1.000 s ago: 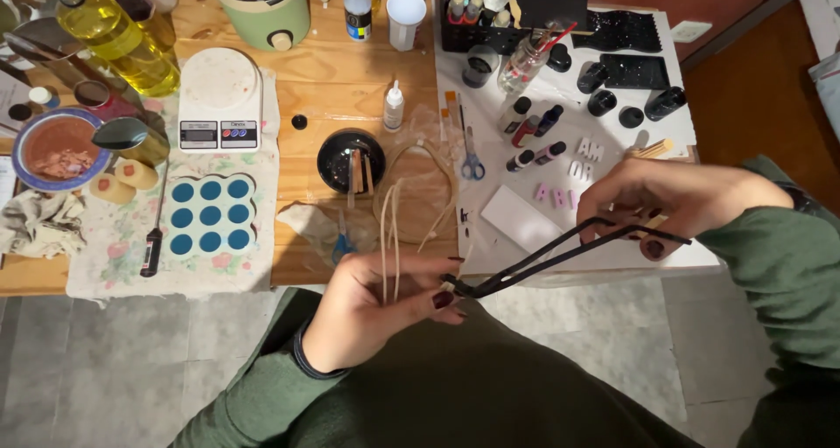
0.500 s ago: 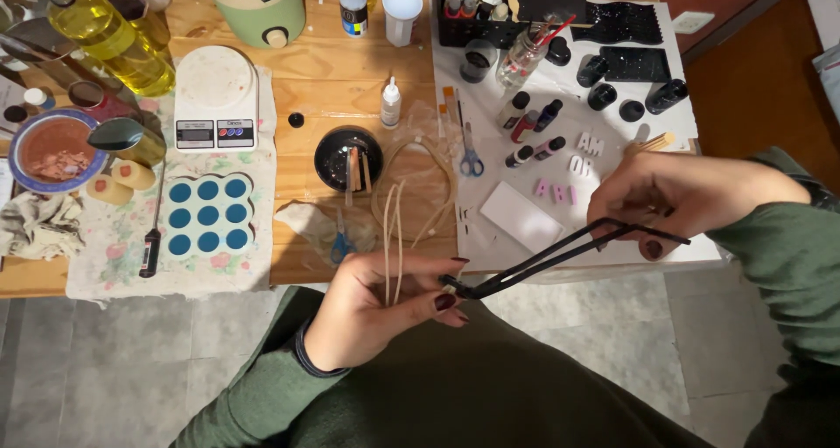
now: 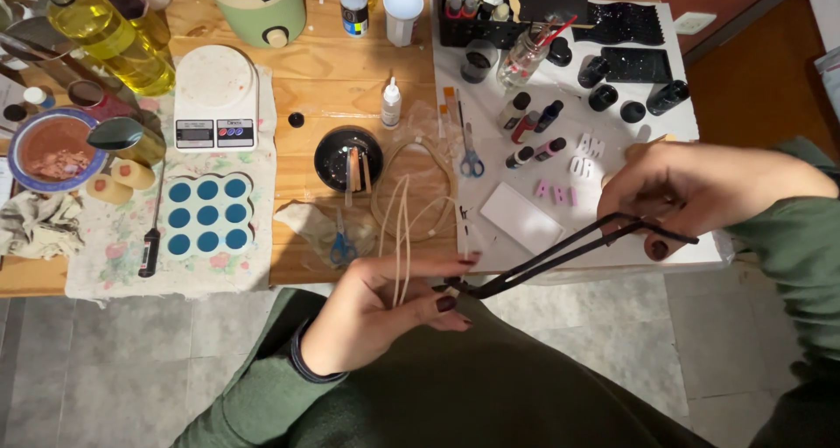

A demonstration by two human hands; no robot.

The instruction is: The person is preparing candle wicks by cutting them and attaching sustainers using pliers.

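My left hand point(image 3: 376, 312) pinches a bundle of thin pale wicks point(image 3: 401, 229) that fan upward over the wooden table's front edge. My right hand point(image 3: 700, 190) grips the handles of a long black wick trimmer point(image 3: 560, 255). The trimmer's tip meets the lower ends of the wicks right at my left fingertips. Both sleeves are dark green.
On the wooden table point(image 3: 306, 80) lie a blue round-cavity mould point(image 3: 207, 214), a white kitchen scale point(image 3: 215, 98), a black round tin point(image 3: 347, 157), blue-handled scissors point(image 3: 471, 155), a yellow oil bottle point(image 3: 109, 37), a green melting pot point(image 3: 254, 6) and small dark bottles on a white sheet point(image 3: 612, 98).
Both hands have barely shifted. The trimmer stays at the wick ends, with my right hand a little lower.
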